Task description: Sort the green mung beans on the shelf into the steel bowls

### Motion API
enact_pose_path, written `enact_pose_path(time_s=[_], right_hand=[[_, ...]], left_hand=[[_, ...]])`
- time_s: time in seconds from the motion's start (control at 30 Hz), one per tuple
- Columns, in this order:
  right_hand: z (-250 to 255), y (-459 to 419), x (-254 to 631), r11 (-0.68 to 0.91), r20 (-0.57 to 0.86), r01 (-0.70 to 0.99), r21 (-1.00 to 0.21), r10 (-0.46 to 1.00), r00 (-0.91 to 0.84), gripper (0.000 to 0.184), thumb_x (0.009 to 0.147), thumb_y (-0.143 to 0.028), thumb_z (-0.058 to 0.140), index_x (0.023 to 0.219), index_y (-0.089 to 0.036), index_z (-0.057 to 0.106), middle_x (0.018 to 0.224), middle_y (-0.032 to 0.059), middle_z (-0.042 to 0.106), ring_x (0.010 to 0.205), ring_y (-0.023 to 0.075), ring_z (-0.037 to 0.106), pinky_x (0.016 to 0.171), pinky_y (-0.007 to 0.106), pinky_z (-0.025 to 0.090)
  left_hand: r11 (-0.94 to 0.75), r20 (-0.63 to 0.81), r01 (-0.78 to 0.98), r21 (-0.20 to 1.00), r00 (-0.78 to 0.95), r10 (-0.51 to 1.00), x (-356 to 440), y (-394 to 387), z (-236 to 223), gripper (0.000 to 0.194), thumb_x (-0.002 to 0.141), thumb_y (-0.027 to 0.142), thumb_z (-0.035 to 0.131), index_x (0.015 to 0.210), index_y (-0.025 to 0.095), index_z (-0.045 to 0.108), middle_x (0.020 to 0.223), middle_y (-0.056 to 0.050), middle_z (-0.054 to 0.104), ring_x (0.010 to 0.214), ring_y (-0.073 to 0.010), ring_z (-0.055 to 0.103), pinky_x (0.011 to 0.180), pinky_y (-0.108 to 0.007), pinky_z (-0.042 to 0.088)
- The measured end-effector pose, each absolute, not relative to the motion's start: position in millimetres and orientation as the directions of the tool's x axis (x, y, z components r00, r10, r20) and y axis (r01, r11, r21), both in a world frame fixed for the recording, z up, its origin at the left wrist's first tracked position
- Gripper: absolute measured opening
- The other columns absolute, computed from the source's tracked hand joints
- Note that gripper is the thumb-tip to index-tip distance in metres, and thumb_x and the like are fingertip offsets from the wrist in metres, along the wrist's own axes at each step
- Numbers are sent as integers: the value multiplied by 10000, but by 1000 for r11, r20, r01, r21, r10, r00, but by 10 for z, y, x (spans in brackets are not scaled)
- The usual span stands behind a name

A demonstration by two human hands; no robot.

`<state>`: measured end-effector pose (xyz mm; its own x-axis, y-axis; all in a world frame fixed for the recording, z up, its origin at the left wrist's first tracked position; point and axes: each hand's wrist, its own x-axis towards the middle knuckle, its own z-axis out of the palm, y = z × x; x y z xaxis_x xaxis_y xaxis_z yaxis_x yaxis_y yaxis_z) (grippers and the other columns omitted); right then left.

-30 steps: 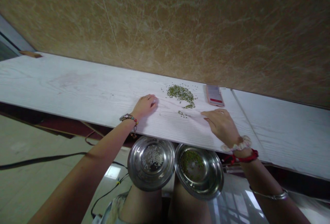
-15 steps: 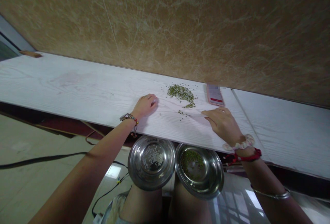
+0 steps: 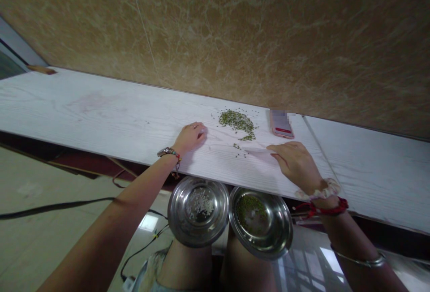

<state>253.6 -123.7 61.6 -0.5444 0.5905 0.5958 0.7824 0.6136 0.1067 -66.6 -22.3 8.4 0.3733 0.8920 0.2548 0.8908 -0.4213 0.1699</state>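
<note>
My left hand (image 3: pixel 190 138) rests on the white tabletop (image 3: pixel 161 108), left of a spread pile of small green beans (image 3: pixel 237 121). Its fingers are curled in, and what they hold, if anything, is hidden. Between the thumb and fingers of my right hand (image 3: pixel 295 160) is a thin, pale, see-through strip (image 3: pixel 257 151). The strip points left, its tip close to a few loose beans (image 3: pixel 237 147) in front of the pile. Two steel bowls are on my lap: the left bowl (image 3: pixel 174 225) contains white rice-like grains (image 3: pixel 200 203), the right bowl (image 3: pixel 282 220) green beans (image 3: pixel 250 211).
A phone (image 3: pixel 281 123) in a pink case lies by the wall, right of the pile. The marbled brown wall (image 3: pixel 215 36) runs along the table's back edge. A black cable (image 3: pixel 57 207) crosses above the tiled floor at the left. A brown piece (image 3: pixel 40 69) lies at the table's far left.
My right hand has shifted slightly right, taking the strip with it. A few loose beans near the strip's tip lie a little differently. My left hand stays in place.
</note>
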Motion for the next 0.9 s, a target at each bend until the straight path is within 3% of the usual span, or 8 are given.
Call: enact_pose_path(time_s=[0.23,0.47,0.9], right_hand=[[592,-1236,2505,663,554,744,84,590,-588,228,892,-149,462,985,-201,664,862,49,748,780,179,657,821,359,434],[631,-1210,2523,636,565,751,178,559,-607,207,887,-132,464,961,-184,650,832,45,742,754,174,649,766,328,419],[636,-1200,2500,626,536,756,194,577,-616,236,870,-107,465,968,-194,661,853,43,745,779,174,647,787,340,412]], left_hand=[[-424,264,888,176,373,890,-672,-210,75,322,884,215,451,1150,170,628,1271,-93,618,1173,-229,569,1028,-372,443],[-417,258,891,181,366,894,-663,-229,90,340,888,216,442,1167,144,622,1287,-114,607,1183,-245,563,1035,-382,435],[-426,268,891,160,376,887,-674,-213,64,320,884,218,457,1154,183,625,1272,-84,619,1193,-228,556,1040,-366,433]])
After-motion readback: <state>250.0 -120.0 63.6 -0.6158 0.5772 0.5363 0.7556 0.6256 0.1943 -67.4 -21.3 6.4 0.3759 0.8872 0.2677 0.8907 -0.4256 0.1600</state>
